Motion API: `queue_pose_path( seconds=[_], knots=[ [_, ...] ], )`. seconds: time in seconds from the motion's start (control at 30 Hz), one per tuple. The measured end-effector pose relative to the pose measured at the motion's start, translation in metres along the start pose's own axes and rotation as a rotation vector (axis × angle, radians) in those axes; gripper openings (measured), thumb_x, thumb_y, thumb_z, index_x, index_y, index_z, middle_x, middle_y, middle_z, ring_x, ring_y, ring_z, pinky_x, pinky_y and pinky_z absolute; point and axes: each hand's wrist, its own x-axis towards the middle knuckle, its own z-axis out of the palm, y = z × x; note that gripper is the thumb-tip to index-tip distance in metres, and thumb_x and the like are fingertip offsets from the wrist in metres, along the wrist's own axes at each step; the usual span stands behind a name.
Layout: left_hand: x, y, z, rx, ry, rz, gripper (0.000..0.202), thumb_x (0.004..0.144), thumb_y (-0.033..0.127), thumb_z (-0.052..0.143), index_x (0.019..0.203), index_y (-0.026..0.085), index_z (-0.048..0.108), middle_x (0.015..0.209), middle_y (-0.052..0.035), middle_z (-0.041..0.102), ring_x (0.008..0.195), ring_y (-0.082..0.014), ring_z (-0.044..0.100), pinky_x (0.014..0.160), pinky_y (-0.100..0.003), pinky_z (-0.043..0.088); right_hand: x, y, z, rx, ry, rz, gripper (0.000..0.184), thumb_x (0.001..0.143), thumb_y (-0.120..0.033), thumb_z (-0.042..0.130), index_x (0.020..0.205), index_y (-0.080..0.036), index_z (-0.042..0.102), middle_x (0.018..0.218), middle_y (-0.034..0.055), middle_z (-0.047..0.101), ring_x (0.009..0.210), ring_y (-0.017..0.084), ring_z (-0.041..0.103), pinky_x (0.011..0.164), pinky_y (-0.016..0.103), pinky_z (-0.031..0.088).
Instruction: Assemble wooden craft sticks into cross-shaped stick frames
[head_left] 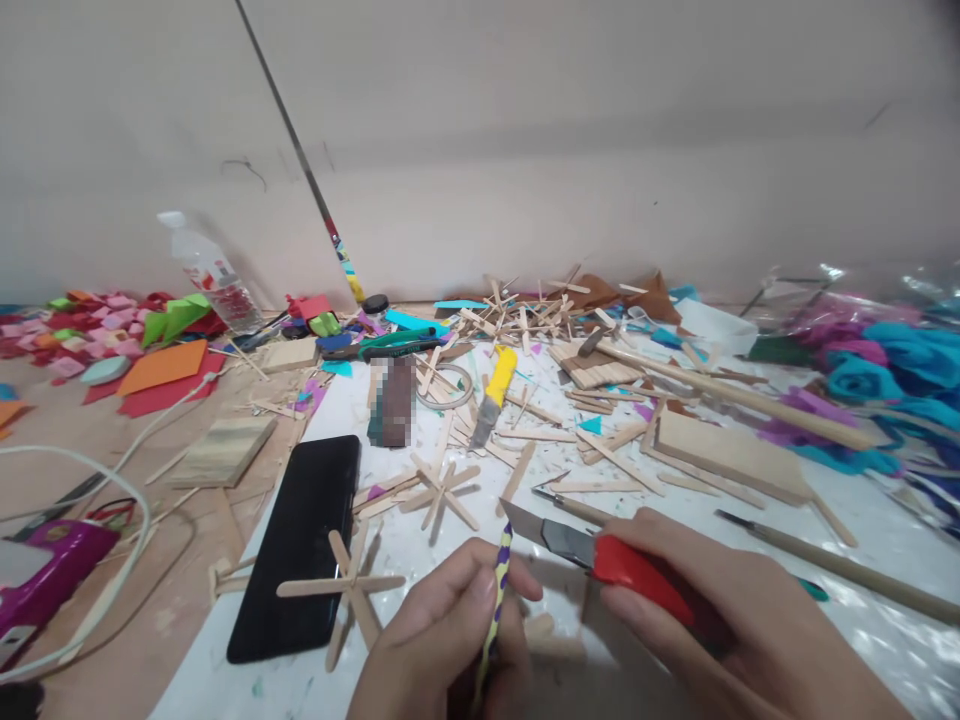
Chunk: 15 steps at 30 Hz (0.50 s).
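My left hand (457, 630) is closed around a slim pencil (498, 595) patterned in pale yellow and dark purple, its upper end pointing up and away. In my right hand (720, 610) is a red-handled utility knife (637, 575). Its bare blade points left, with the tip close to the top of the pencil; whether they touch, I cannot tell. Left of my hands, a star of crossed craft sticks (352, 585) overlaps a black phone (300, 540). A second craft-stick star (442, 492) lies just beyond my left hand.
A yellow utility knife (496, 395) lies ahead among scattered craft sticks (615, 440). To the right are a wooden block (727, 455) and a long-handled tool (840, 565). A plastic bottle (210, 270) leans at the back left; a purple device (60, 570) with white cable sits left.
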Motion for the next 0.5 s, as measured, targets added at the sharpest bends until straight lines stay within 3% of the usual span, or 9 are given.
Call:
queue_pose_path(
  seconds=[0.07,0.23,0.4,0.5],
  knots=[
    [-0.001,0.002,0.001,0.000,-0.021,-0.002,0.046,0.083,0.058,0.083,0.098,0.019,0.064,0.059,0.0043,0.059,0.048,-0.0051,0.042,0.052,-0.017,0.028,-0.004,0.004,0.002,-0.005,0.030,0.004,0.023,0.099,-0.053,0.061,0.102,-0.032,0.071,0.083,0.0024,0.084,0.061,0.023,0.077,0.045,0.027,0.056],
    [-0.002,0.003,0.002,0.077,-0.049,0.000,0.050,0.083,0.066,0.080,0.099,0.023,0.058,0.058,0.0046,0.064,0.043,-0.0055,0.038,0.048,-0.017,0.023,-0.006,0.012,0.004,0.002,0.077,-0.093,0.034,0.096,-0.043,0.068,0.129,-0.034,0.067,0.102,0.0038,0.086,0.073,0.026,0.082,0.060,0.030,0.064],
    [-0.009,0.006,0.006,0.018,0.027,-0.050,0.043,0.084,0.059,0.081,0.101,0.024,0.065,0.062,0.0034,0.063,0.049,-0.0075,0.047,0.050,-0.017,0.030,-0.002,0.010,0.002,0.031,0.029,-0.114,0.023,0.099,-0.041,0.064,0.121,-0.034,0.068,0.096,0.0027,0.086,0.068,0.023,0.081,0.054,0.026,0.061],
    [-0.012,0.010,0.007,-0.053,-0.021,-0.072,0.033,0.088,0.048,0.079,0.101,0.020,0.070,0.063,0.0012,0.061,0.051,-0.0072,0.050,0.049,-0.016,0.028,-0.001,0.009,0.002,0.016,-0.001,-0.092,0.023,0.101,-0.042,0.062,0.119,-0.031,0.070,0.096,0.0031,0.085,0.068,0.022,0.080,0.056,0.026,0.061]
  ],
)
